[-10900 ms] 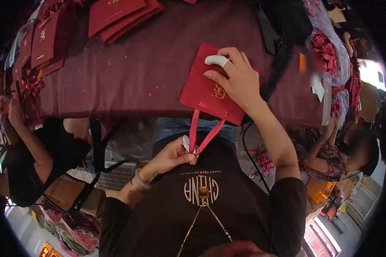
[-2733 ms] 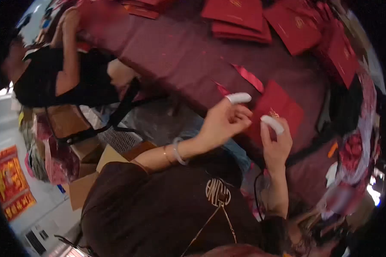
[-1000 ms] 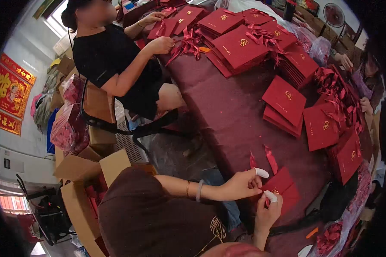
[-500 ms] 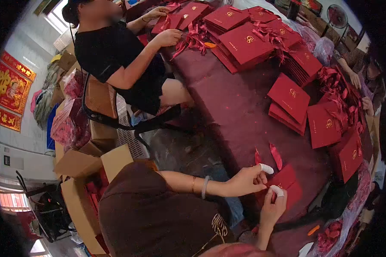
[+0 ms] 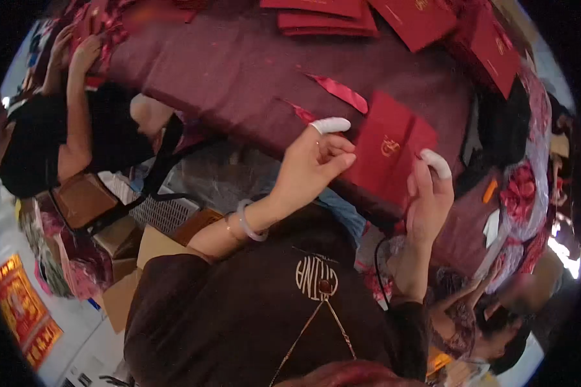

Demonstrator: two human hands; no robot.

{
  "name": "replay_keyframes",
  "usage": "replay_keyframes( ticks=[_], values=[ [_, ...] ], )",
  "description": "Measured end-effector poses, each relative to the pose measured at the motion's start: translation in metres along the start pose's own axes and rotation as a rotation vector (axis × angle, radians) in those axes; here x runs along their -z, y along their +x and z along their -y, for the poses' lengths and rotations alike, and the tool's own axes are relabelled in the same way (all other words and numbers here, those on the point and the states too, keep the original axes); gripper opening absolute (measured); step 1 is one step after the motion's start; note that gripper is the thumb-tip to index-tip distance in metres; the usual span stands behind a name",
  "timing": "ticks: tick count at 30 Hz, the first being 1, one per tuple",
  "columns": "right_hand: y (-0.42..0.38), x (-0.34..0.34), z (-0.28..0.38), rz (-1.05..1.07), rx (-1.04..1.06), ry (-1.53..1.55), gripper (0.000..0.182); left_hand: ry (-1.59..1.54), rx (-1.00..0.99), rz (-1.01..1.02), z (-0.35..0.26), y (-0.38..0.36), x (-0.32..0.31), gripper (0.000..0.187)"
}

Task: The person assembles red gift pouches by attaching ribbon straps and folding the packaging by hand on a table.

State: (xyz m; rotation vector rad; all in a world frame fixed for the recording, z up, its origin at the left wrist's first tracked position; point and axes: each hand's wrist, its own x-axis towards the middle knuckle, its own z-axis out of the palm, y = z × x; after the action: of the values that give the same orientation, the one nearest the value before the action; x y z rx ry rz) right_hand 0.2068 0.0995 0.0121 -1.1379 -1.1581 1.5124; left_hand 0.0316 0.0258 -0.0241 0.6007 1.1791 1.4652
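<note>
A red paper bag [image 5: 390, 145] with a gold logo lies flat on the cloth between my hands. My left hand [image 5: 310, 161] is at its left edge, fingers curled and the white-capped index finger stretched over them. What those fingers hold, if anything, is hidden. At the bag's right edge, my right hand [image 5: 429, 203] has its thumb and white-capped index finger drawn together, with a tiny red bit at their tips that I cannot make out. A shiny red ribbon [image 5: 345, 95] lies beyond the bag; another ribbon piece [image 5: 301, 113] runs towards my left index finger.
Stacked red bags [image 5: 326, 22] and more bags [image 5: 490, 48] lie along the far side of the dark red tablecloth [image 5: 239, 71]. An orange tool [image 5: 490, 191] is at right, near plastic-wrapped red ribbons [image 5: 519, 190]. A co-worker [image 5: 77, 129] sits at left; another person [image 5: 478, 322] is lower right.
My hands have moved apart, one to each side of the bag, uncovering its gold logo. The camera view has turned and come closer, so the co-worker now appears further left.
</note>
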Motion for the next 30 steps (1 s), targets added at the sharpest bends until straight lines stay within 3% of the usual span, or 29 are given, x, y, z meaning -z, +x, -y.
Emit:
replay_keyframes(
  ticks=[3,6,9,19,22,27,30],
  values=[
    [-0.002,0.006,-0.001,0.062,-0.027,-0.033,0.016,-0.003,0.04,0.01,-0.009,0.002,0.001,0.048],
    [-0.008,0.0,-0.008,0.111,0.107,-0.287,0.012,-0.047,0.088,0.046,-0.016,0.004,0.005,0.049],
    [-0.009,-0.008,-0.019,0.132,0.111,-0.318,0.014,-0.023,0.139,0.054,-0.02,0.003,0.007,0.049],
    [-0.009,-0.014,-0.022,0.177,0.186,-0.404,0.012,-0.058,0.011,0.127,-0.013,-0.005,0.012,0.052],
    [-0.008,-0.018,-0.019,0.179,0.252,-0.465,0.013,-0.035,0.006,0.098,-0.011,-0.005,0.01,0.053],
    [-0.007,-0.027,-0.016,0.203,0.573,-0.832,0.015,0.047,0.012,0.067,-0.009,-0.005,0.009,0.055],
    [-0.006,-0.03,-0.015,0.204,0.597,-0.922,0.014,0.047,0.009,0.065,-0.01,-0.006,0.009,0.057]
  ],
)
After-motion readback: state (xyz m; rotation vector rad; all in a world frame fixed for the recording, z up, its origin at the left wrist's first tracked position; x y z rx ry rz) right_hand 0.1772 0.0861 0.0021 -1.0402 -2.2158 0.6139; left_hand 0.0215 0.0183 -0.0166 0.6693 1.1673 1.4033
